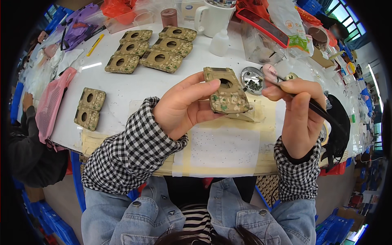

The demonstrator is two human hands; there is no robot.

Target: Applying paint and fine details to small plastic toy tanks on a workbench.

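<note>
My left hand [179, 104] grips a camouflage toy tank hull [229, 98] by its sides, tilted, its round top opening facing up. In my right hand [303, 116] is a pair of dark tweezers [320, 110], held like a pen. The tweezers' tips point left, over the edge of a round clear dish [242, 80] right of the hull. Small dark green parts [255, 85] lie in that dish. Whether the tips pinch anything is too small to tell. Beside the dish is a pale pink rounded object [269, 72].
Several matching hulls stand in rows [161, 59] at back left; more [90, 108] lie nearer left. Speckled white paper [220, 149] is taped before me. Around are a pink mesh bag [53, 106], white jug [216, 20], squeeze bottle [219, 44], red-cased phone [263, 27] and another person's sleeve [30, 151].
</note>
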